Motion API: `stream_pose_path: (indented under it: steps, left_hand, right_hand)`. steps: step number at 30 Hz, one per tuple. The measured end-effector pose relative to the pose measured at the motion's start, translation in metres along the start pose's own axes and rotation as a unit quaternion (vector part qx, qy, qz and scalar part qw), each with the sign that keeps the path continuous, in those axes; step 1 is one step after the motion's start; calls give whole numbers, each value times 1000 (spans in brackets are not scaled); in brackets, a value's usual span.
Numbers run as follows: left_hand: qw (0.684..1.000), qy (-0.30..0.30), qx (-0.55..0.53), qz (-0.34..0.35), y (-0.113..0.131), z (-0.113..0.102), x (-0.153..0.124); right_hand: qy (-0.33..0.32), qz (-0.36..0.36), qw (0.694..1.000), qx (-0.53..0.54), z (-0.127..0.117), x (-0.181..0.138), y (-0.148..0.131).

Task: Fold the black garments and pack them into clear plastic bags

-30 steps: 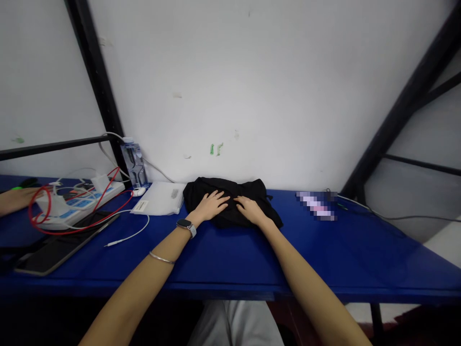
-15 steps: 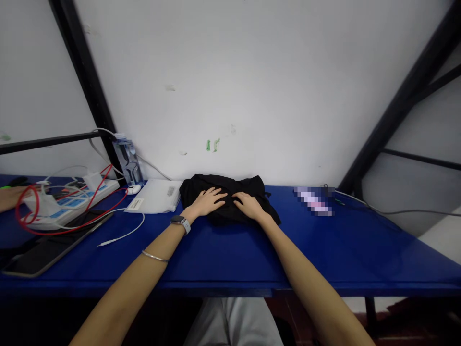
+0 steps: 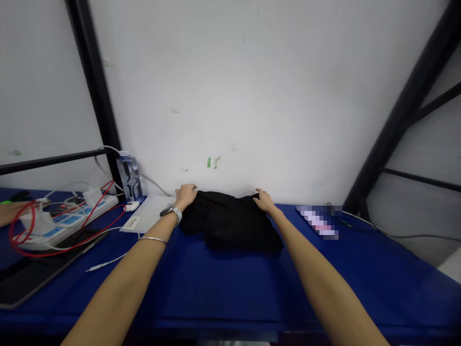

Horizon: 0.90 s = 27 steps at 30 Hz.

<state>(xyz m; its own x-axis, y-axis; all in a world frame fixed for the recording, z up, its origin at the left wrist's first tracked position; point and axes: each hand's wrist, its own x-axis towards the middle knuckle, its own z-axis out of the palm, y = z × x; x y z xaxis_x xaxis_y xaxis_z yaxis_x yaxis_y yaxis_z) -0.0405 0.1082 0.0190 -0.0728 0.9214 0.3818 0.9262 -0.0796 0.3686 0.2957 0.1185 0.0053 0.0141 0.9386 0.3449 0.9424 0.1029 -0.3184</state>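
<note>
L hand [image 3: 185, 194] was at the far L corner of the black cloth [image 3: 230, 223], fingers bent over its edge & gripping it. R hand [image 3: 264, 200] had the far R corner, thumb & fingers closed on the fabric. Cloth was btwn both hands, bunched & creased, mid blue table [image 3: 223, 293], close to the wall [image 3: 230, 96]; near side hung loose. Watch [image 3: 168, 210] on L wrist, bracelet [image 3: 153, 239] further up same arm.

L of cloth: white envelope [image 3: 147, 210] w/ a label, partly hidden by L wrist. Just beyond: earbud case [image 3: 131, 206] & water btl [image 3: 130, 179], btl upright next to the black post [image 3: 91, 72]. Further L: power strip [image 3: 70, 220] w/ chargers, red cable [image 3: 97, 204] looped over it, tablet [image 3: 43, 275] lying flat in front. Another person's hand [image 3: 12, 212] showed at far L edge, fingers too unclear to tell. R side, well apart from R hand: pixelated item [image 3: 319, 223], details n/a.
</note>
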Motion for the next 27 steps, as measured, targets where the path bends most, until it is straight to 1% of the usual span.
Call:
stream_pose_path:
  steps: [2,4,7,9,11,13,15,17,19,21,23,25,26,27]
  left_hand:
    - [1000,5,-13,-15,-3,4,3]
    - [999,11,-25,-22,-4,6,3]
    - [998,27,-41,-24,-2,6,1]
    - [997,43,-53,-25,0,3,0]
    - [996,59,-64,-27,2,-2,-1]
    - [991,75,-109,-15,3,-10,-3]
    - [976,82,-199,18,0,-19,-7]
    - [951,56,-298,62,-5,-31,-15]
    - [930,-1,-354,94,-12,-47,-26]
    - [922,-65,-366,110,-20,-64,-39]
    - [919,-141,-348,120,-27,-79,-53]
    - [910,-237,-313,134,-30,-90,-66]
    - [902,-281,-296,141,-31,-93,-71]
    - [896,-310,-283,147,-31,-94,-75]
  right_hand:
    - [14,32,999,14,7,9,7]
    - [29,48,998,31,13,14,13]
    - [40,46,996,64,17,18,20]
    - [50,37,994,90,16,18,20]
    - [67,22,990,119,11,17,19]
    - [83,5,985,153,2,15,18]
    - [89,-8,979,185,-12,8,19]
    - [71,-26,967,245,-29,-3,24]
    - [10,-60,931,359,-48,-20,33]
    - [-70,-97,901,417,-69,-39,41]
    - [-175,-115,889,408,-87,-60,47]
    - [-293,-116,871,377,-101,-77,46]
    - [-337,-115,860,364,-105,-84,44]
    - [-361,-114,854,357,-106,-88,41]
